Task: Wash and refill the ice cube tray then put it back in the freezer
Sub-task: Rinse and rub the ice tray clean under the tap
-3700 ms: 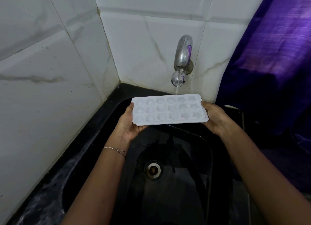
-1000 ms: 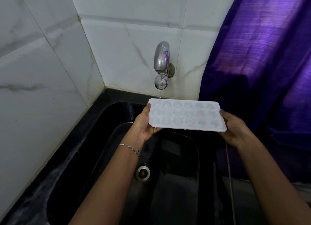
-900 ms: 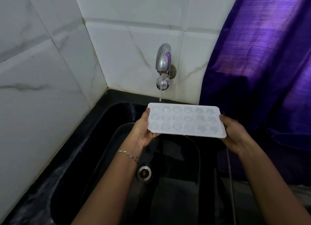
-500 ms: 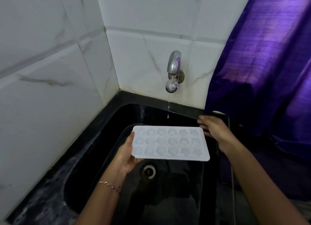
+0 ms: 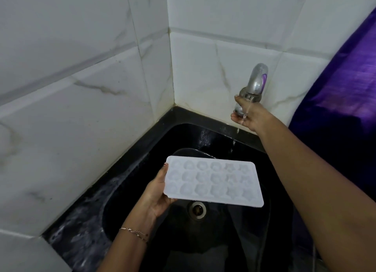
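A white ice cube tray (image 5: 213,181) with shaped moulds is held level over the black sink (image 5: 183,133), above the drain (image 5: 197,209). My left hand (image 5: 157,194) grips its left short edge, thumb on top. My right hand (image 5: 247,115) is up at the chrome wall tap (image 5: 256,82), fingers curled round the tap's lower knob. A thin dribble of water falls from the tap past my right hand into the sink, behind the tray.
White marble-look tiles form the corner wall on the left and behind. A purple curtain (image 5: 343,84) hangs at the right. The black counter rim (image 5: 85,220) left of the basin is wet.
My right hand let go of the tray's right end and rose to the tap. The left hand alone now holds the tray, lowered away from the spout. The water stream has thinned.
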The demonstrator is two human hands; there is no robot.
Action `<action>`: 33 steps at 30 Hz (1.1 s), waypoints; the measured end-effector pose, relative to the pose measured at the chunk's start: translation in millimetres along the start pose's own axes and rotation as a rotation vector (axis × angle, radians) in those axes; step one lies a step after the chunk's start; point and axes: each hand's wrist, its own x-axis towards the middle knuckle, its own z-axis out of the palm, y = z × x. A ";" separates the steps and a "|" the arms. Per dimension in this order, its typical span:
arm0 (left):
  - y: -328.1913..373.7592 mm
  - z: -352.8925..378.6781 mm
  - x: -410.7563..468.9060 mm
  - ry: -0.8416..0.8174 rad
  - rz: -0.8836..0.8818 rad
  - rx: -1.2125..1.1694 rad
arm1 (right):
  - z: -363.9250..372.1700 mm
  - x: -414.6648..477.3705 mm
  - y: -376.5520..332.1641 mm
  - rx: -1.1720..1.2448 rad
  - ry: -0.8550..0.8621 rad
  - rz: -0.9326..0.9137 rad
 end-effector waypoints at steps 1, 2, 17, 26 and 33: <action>0.7 -0.1 0.8 0.005 0.000 -0.003 | 1.0 3.9 1.6 0.040 0.021 -0.009; 1.3 -0.2 1.3 0.005 0.000 -0.001 | 1.5 6.2 3.0 0.070 0.029 -0.015; 3.6 8.4 6.5 -0.019 -0.007 -0.043 | -4.8 11.5 9.3 0.261 -0.040 0.010; 5.0 8.7 7.2 -0.036 -0.017 -0.068 | -3.1 7.4 11.1 0.332 -0.040 -0.010; 7.5 6.2 7.8 -0.026 -0.023 -0.051 | -6.7 3.6 12.2 0.290 -0.049 -0.033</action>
